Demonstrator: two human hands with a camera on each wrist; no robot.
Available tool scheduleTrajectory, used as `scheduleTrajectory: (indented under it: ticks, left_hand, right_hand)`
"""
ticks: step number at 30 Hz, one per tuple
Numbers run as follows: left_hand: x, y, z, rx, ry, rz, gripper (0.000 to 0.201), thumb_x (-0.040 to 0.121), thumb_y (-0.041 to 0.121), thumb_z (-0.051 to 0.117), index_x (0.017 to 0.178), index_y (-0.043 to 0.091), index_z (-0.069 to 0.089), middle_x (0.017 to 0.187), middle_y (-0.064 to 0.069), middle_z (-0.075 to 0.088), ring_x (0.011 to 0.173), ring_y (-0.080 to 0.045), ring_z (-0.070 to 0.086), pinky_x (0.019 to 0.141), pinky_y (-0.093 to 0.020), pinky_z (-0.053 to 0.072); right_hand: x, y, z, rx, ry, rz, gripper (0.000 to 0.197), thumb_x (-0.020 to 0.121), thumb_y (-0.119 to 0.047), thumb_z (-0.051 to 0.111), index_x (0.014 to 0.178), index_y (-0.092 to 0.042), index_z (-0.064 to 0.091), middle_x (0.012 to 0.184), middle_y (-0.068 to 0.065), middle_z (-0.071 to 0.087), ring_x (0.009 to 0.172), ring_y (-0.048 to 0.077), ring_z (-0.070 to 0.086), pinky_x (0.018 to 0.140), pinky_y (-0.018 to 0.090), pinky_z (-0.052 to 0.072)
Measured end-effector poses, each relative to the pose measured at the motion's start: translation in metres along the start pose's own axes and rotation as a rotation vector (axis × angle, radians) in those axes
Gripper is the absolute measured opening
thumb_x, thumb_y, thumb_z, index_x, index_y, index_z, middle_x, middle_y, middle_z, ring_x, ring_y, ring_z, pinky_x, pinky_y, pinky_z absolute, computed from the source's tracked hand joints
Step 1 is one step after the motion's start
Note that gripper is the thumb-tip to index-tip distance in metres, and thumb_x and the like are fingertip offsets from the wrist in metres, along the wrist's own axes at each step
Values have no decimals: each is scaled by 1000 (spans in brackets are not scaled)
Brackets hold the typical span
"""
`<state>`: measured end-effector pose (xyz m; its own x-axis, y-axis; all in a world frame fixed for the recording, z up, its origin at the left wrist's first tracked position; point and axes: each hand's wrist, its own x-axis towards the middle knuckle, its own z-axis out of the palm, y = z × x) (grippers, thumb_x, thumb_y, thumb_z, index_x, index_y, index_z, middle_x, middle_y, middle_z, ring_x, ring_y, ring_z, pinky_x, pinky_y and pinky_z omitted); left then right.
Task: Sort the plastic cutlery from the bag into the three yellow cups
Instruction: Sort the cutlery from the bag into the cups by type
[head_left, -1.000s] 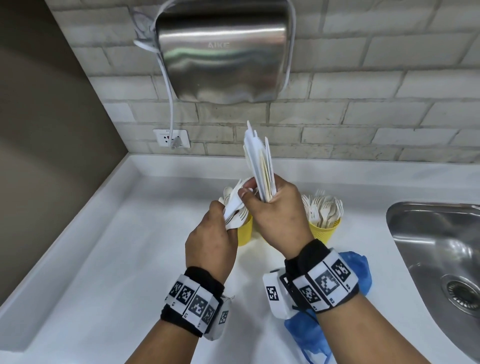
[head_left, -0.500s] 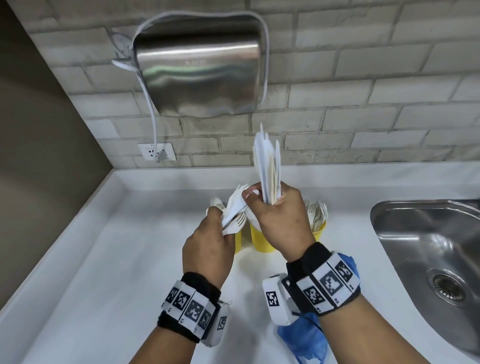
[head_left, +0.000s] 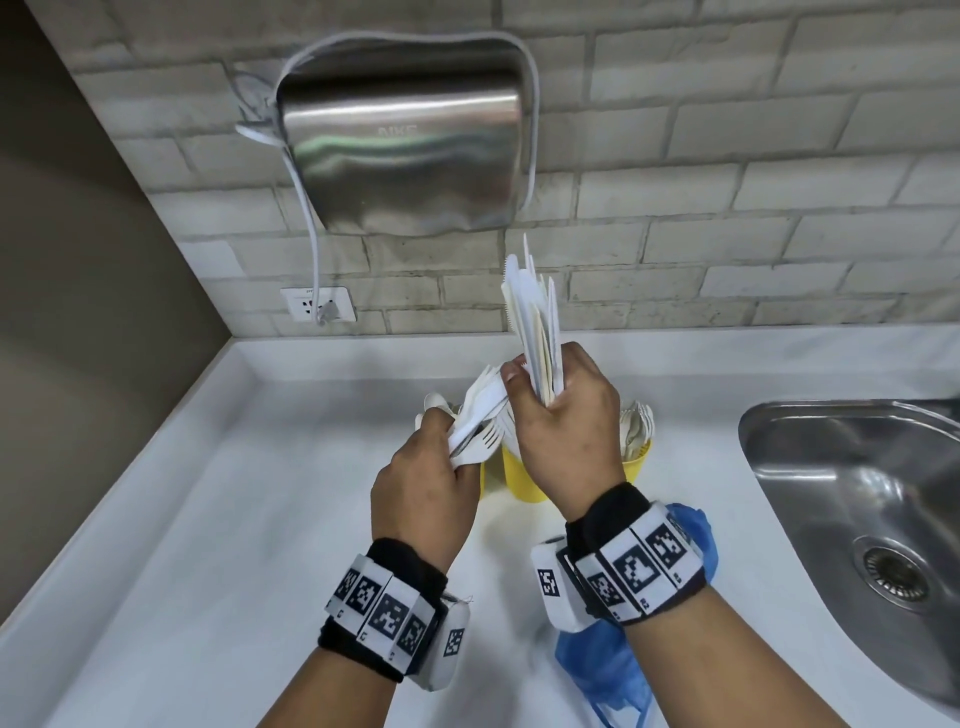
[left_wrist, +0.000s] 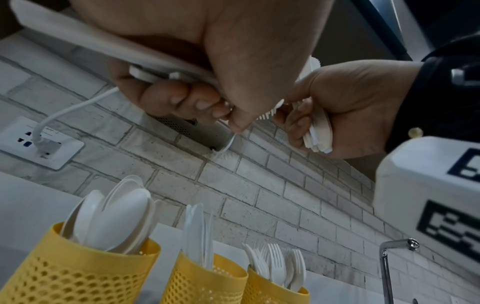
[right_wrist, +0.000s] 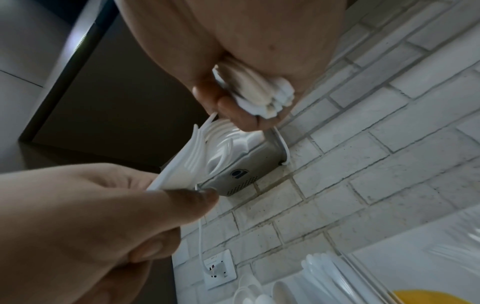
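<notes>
My right hand (head_left: 540, 384) grips an upright bundle of white plastic knives (head_left: 535, 322); its handle ends (right_wrist: 259, 94) stick out below the fist. My left hand (head_left: 457, 441) holds a slanted bunch of white forks (head_left: 478, 421), and the right forefinger touches the top of that bunch. Both hands are above the three yellow cups. The left wrist view shows the spoon cup (left_wrist: 78, 273), the knife cup (left_wrist: 205, 281) and the fork cup (left_wrist: 275, 288). From the head view the hands largely hide the middle cup (head_left: 524, 478). The blue bag (head_left: 613, 660) lies crumpled under my right wrist.
A steel hand dryer (head_left: 400, 135) hangs on the brick wall above the cups, its cable running to a wall socket (head_left: 318, 305). A steel sink (head_left: 857, 509) is sunk into the white counter (head_left: 208, 519) at the right. A dark wall bounds the left.
Both hands keep the same hold and stay together over the cups. The head view has shifted, so the hands now cover more of the cups.
</notes>
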<state>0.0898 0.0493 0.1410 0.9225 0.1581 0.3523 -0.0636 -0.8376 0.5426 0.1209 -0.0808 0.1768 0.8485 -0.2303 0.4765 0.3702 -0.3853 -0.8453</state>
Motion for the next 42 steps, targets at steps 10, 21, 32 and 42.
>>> scheduleTrajectory:
  ticks: [10,21,32,42]
  left_hand:
    - [-12,-8,-10,11,-13,-36,23,94,38,55,107,19,57,77,-5,66,67,-35,49,58,-33,35]
    - [-14,-32,-13,-471,-150,-394,46,101,46,52,59,27,47,54,9,48,54,-19,42,54,-31,34]
    - [-16,-7,-18,-1351,-414,-824,28,105,27,52,96,1,53,110,-35,69,101,-47,71,88,-46,60]
    - [-15,17,-3,-1468,-462,-784,44,103,26,57,130,-9,51,115,-29,69,106,-39,71,93,-46,59]
  right_hand:
    - [4,3,-7,298,85,332,17,98,-27,64,86,-16,64,65,0,70,50,18,57,57,32,49]
    - [5,26,-28,828,336,706,16,103,-16,57,91,-6,57,65,12,65,47,24,57,52,32,50]
    - [-13,7,-16,682,215,480,10,107,-21,51,104,-12,53,72,10,70,63,30,70,66,44,62]
    - [-32,20,-10,534,-49,293,37,101,-36,60,100,1,60,67,2,59,59,20,58,62,34,50]
